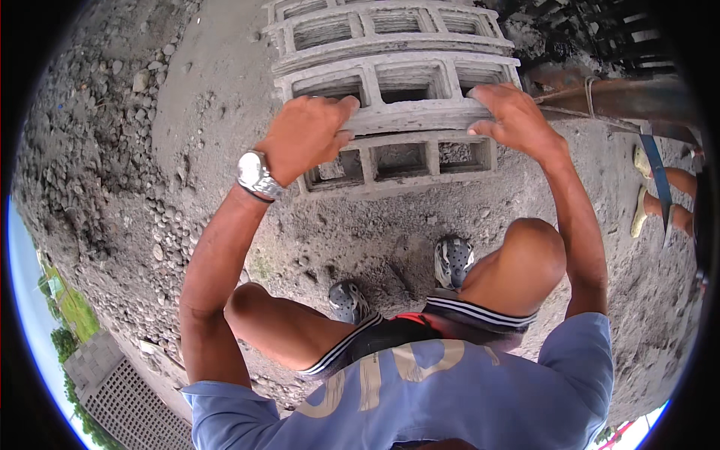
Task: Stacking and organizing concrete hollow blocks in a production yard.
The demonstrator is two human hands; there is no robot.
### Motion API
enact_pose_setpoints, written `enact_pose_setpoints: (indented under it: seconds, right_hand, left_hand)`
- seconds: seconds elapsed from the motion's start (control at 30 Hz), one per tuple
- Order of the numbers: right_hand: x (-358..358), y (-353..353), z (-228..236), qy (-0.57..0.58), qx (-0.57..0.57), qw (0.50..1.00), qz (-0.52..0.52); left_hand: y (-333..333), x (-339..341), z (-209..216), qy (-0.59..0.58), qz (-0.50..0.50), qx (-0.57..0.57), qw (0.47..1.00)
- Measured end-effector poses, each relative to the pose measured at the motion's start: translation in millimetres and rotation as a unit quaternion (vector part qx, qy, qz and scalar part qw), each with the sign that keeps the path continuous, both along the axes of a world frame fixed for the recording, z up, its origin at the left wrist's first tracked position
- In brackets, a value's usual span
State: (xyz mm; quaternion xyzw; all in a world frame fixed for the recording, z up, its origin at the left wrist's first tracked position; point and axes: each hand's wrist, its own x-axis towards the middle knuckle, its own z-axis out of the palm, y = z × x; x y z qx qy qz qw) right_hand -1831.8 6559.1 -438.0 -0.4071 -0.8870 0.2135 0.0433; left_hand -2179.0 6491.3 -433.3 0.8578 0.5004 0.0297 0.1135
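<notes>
A grey hollow concrete block with three square openings lies across the upper middle, between my two hands. My left hand, with a silver watch on its wrist, is closed round the block's left end, fingers over the rim of the end opening. At the other end my right hand grips likewise, its thumb against the near side. Just nearer to me is another hollow block, its openings facing up. Whether the held block rests on it I cannot tell. More hollow blocks stand in a row beyond.
Gravel and loose stones spread over the left ground. At the right are a rusty metal beam, a blue strip and another person's legs. A large stack of hollow blocks stands lower left. My shoes are below the blocks.
</notes>
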Motion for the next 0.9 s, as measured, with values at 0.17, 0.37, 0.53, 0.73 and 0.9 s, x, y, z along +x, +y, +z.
enact_pose_setpoints:
  seconds: [0.17,0.37,0.53,0.73,0.9]
  right_hand:
    - [-0.9,18.1,8.9,-0.002,0.041,0.997,0.063]
    - [-4.5,25.0,4.6,-0.043,-0.001,0.991,0.124]
    - [-5.9,29.1,8.9,-0.104,-0.027,0.986,0.124]
    - [-12.2,40.5,-0.4,-0.109,0.010,0.988,0.107]
    - [-15.3,28.7,0.2,-0.093,-0.005,0.993,0.071]
  left_hand:
    - [2.6,-2.7,-3.8,-0.053,0.009,0.027,0.998]
    - [3.5,5.3,-0.8,0.040,0.036,-0.022,0.998]
    - [13.4,13.9,0.7,0.107,0.045,-0.059,0.991]
    - [23.8,0.9,-8.7,0.040,0.036,-0.016,0.998]
    - [14.8,4.1,-9.7,0.046,0.050,-0.018,0.998]
